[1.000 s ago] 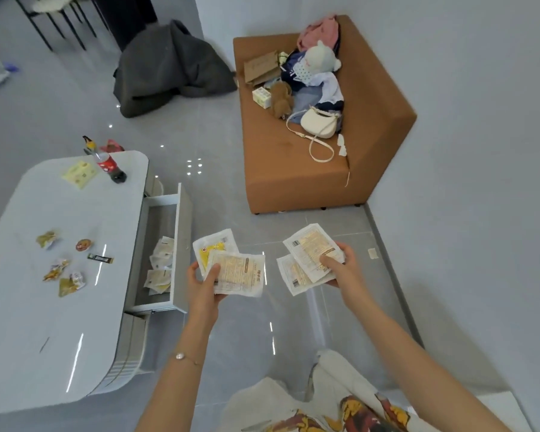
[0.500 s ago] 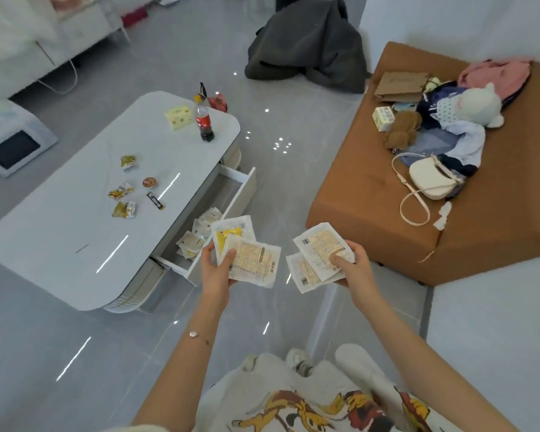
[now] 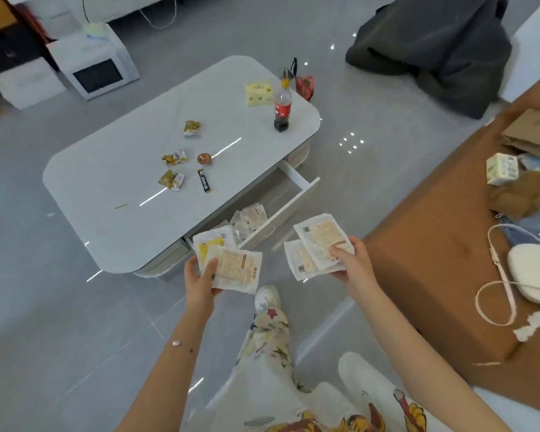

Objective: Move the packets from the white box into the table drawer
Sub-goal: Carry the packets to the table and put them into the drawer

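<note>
Left hand (image 3: 200, 275) and right hand (image 3: 353, 263) each pinch a couple of flat white-and-yellow plastic packets (image 3: 234, 269), looks mid-carry. The open white drawer (image 3: 281, 213) of the glossy pale bench (image 3: 122, 182) sits just beyond the left hand, so next up is probably lowering them in.

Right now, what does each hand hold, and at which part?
The left hand pinches two packets at their left edge, thumb on top. The right hand grips two other packets at their lower right corner.

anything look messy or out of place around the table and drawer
Nothing spilled or damaged. The packets in the open drawer lie in a loose jumble, snack wrappers are scattered on the table, and a dark garment lies heaped on the floor.
</note>
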Demonstrator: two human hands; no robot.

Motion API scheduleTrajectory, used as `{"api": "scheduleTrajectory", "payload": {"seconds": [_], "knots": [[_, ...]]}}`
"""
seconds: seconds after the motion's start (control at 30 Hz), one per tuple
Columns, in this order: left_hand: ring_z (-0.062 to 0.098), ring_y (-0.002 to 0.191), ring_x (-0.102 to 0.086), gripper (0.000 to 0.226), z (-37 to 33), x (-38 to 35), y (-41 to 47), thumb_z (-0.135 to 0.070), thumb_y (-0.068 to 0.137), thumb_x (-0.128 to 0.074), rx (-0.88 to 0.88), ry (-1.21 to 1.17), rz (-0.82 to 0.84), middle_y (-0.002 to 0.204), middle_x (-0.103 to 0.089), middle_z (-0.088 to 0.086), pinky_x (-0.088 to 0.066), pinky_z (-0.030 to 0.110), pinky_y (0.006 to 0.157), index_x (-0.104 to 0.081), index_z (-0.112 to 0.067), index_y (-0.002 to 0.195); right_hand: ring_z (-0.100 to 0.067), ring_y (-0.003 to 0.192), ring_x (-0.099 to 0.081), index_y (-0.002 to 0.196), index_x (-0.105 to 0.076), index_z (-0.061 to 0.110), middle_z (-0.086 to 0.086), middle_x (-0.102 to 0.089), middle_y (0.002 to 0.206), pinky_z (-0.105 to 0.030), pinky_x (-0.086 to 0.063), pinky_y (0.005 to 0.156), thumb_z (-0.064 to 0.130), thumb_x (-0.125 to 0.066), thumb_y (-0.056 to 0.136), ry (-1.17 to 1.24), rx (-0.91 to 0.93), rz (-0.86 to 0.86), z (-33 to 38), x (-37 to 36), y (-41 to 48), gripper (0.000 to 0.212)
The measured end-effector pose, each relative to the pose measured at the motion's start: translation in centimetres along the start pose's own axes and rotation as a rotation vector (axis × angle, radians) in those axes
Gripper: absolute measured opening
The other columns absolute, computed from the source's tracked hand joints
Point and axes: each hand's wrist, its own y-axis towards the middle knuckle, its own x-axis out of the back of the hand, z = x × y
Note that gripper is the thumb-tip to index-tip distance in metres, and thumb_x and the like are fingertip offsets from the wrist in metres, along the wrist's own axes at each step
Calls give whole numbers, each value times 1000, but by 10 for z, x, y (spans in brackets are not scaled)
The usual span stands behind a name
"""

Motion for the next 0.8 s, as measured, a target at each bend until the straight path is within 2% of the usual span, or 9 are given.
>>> {"api": "scheduleTrajectory", "payload": {"seconds": [0.17, 0.23, 0.3, 0.37, 0.47, 0.5, 0.57, 0.63, 0.8], "knots": [[20, 90, -63, 35, -20, -28, 73, -15, 96, -55, 142, -158, -122, 106, -60, 6, -56, 33, 58, -39, -17, 127, -21, 100, -66, 124, -49, 21, -3, -65, 116, -47, -54, 90, 9, -64, 87, -53, -83, 21, 30, -41, 91, 41], [22, 92, -62, 37, -25, -40, 103, -16, 97, -52, 192, -172, -132, 106, -59, 7, -55, 36, 65, -38, -13, 132, -21, 99, -65, 118, -50, 22, -2, -64, 113, -46, -54, 88, 8, -64, 87, -49, -118, 22, 39, -57, 130, 36], [24, 94, -63, 36, -19, -49, 137, -18, 99, -49, 240, -126, -146, 110, -58, 9, -57, 36, 64, -39, -13, 133, -20, 96, -65, 112, -50, 22, -2, -64, 109, -42, -56, 82, 5, -63, 88, -55, -157, 22, 40, -72, 173, 32], [28, 96, -63, 33, -3, -53, 172, -19, 100, -47, 299, -58, -180, 117, -57, 14, -59, 34, 60, -41, -14, 132, -17, 92, -65, 112, -48, 20, -1, -63, 106, -36, -56, 74, 3, -61, 89, -87, -183, 7, 32, -85, 217, 32], [32, 100, -63, 27, 34, -57, 234, -19, 100, -47, 357, -23, -231, 122, -56, 17, -60, 36, 62, -42, -14, 126, -19, 90, -63, 114, -46, 19, -1, -62, 105, -32, -52, 66, 0, -59, 89, -181, -195, 1, 10, -107, 296, 35], [33, 101, -62, 24, 48, -58, 255, -19, 100, -47, 378, -21, -244, 122, -56, 17, -60, 37, 64, -43, -15, 123, -23, 94, -63, 115, -46, 20, -4, -62, 109, -35, -54, 68, -1, -60, 88, -222, -191, 7, -1, -114, 326, 37], [31, 101, -62, 19, 76, -60, 297, -19, 100, -47, 408, -8, -287, 120, -56, 15, -60, 39, 65, -44, -18, 118, -28, 104, -61, 117, -46, 21, -6, -62, 113, -46, -54, 84, -3, -61, 87, -292, -187, 19, -25, -128, 383, 41], [26, 98, -61, 20, 107, -59, 340, -20, 100, -47, 412, 10, -328, 117, -55, 11, -60, 35, 62, -44, -19, 120, -28, 107, -60, 118, -46, 21, -1, -62, 108, -51, -51, 93, -4, -60, 86, -339, -195, 44, -53, -142, 442, 43], [24, 98, -60, 26, 181, -64, 432, -23, 101, -44, 414, 110, -358, 109, -55, 5, -58, 32, 60, -40, -22, 127, -29, 105, -60, 122, -48, 14, -9, -60, 115, -48, -54, 87, -7, -56, 88, -365, -293, 156, -116, -177, 561, 40]]}}
